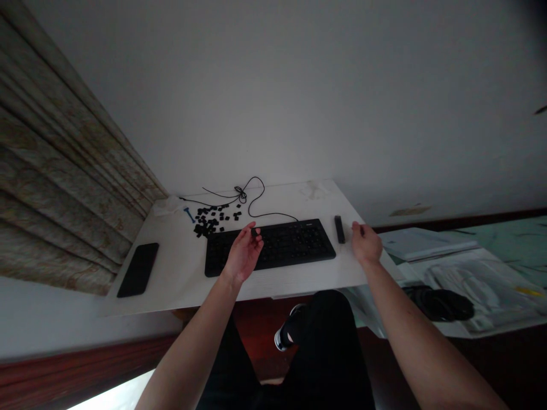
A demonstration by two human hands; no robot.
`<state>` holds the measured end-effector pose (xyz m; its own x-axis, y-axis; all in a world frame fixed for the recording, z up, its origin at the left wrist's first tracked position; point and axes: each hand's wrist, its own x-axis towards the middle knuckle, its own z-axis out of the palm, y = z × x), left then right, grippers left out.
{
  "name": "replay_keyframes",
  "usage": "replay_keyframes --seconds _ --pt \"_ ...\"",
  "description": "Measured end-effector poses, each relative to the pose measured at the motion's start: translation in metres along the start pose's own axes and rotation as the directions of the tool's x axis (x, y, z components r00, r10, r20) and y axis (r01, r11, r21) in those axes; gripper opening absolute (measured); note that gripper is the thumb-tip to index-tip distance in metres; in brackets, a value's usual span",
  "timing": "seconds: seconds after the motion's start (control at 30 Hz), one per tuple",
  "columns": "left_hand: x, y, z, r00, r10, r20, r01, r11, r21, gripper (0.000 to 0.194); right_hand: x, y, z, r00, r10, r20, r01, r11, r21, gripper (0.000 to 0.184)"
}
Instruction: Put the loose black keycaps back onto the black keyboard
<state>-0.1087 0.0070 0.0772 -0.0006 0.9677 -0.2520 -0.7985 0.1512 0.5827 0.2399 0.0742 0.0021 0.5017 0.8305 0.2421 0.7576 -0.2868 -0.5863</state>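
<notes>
Keyboard (294,247) beneath and beside our left hand (245,253), fingers pinching small black keycap (255,232); right hand (366,244) well apart, closed, grip contents unclear; black bar (339,229) between right hand and keyboard.

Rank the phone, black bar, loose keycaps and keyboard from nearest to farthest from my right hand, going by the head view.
1. Black bar, just left of the right hand.
2. Keyboard, left of the bar.
3. Loose keycaps, scattered around the keyboard's far left corner.
4. Phone, at the table's left side.
</notes>
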Motion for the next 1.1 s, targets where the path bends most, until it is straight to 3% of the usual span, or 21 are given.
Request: replay_keyframes --seconds 0.17,0.27,0.33,0.4,0.47,0.57,0.63,0.7,0.8,0.9,0.97,1.0,1.1 --pt "-0.003 -0.015 -0.001 0.999 -0.046 0.007 0.046 0.998 0.051 0.015 0.001 0.001 -0.001 1.0 -0.007 -0.031 0.01 0.994 0.106 0.046" --pt "-0.006 -0.027 -0.001 0.997 -0.073 -0.017 0.074 0.995 0.065 0.018 -0.004 -0.004 -0.006 0.994 -0.023 -0.109 0.044 0.98 0.195 0.046" --pt "-0.009 -0.038 -0.001 0.995 -0.09 -0.037 0.092 0.993 0.073 0.019 -0.017 -0.016 -0.011 0.988 -0.06 -0.141 0.095 0.962 0.256 0.047" --pt "-0.013 -0.05 -0.001 0.994 -0.101 -0.049 0.106 0.99 0.092 0.023 -0.04 -0.036 -0.015 0.982 -0.165 -0.097 0.188 0.919 0.346 0.045" --pt "-0.018 -0.063 0.001 0.993 -0.104 -0.051 0.11 0.986 0.127 0.027 -0.07 -0.061 -0.019 0.945 -0.326 0.03 0.273 0.836 0.476 0.039" --pt "-0.026 -0.078 0.005 0.996 -0.081 -0.024 0.084 0.98 0.183 0.034 -0.113 -0.094 -0.024 0.773 -0.577 0.262 0.315 0.709 0.631 0.032" --pt "-0.03 -0.083 0.007 0.999 -0.048 -0.001 0.047 0.978 0.205 0.037 -0.132 -0.108 -0.024 0.68 -0.658 0.324 0.331 0.669 0.665 0.029" --pt "-0.032 -0.085 0.008 1.0 -0.02 0.005 0.019 0.976 0.218 0.037 -0.141 -0.114 -0.023 0.659 -0.676 0.331 0.348 0.663 0.663 0.026" --pt "-0.032 -0.085 0.006 1.0 0.003 -0.016 0.001 0.967 0.253 0.038 -0.143 -0.114 -0.021 0.672 -0.671 0.315 0.364 0.669 0.648 0.023" --pt "-0.031 -0.082 -0.001 0.999 0.05 0.007 -0.048 0.911 0.41 0.038 -0.143 -0.112 -0.019 0.668 -0.673 0.318 0.367 0.669 0.646 0.02" --pt "-0.03 -0.076 -0.008 0.986 0.142 0.086 -0.164 0.759 0.63 0.034 -0.143 -0.111 -0.017 0.685 -0.651 0.327 0.343 0.685 0.643 0.02" --pt "-0.03 -0.071 -0.013 0.965 0.21 0.154 -0.253 0.613 0.749 0.031 -0.143 -0.111 -0.015 0.699 -0.632 0.334 0.323 0.697 0.641 0.021" --pt "-0.028 -0.052 -0.03 0.826 0.36 0.434 -0.45 -0.042 0.892 0.023 -0.138 -0.11 -0.01 0.743 -0.572 0.348 0.265 0.729 0.632 0.024"
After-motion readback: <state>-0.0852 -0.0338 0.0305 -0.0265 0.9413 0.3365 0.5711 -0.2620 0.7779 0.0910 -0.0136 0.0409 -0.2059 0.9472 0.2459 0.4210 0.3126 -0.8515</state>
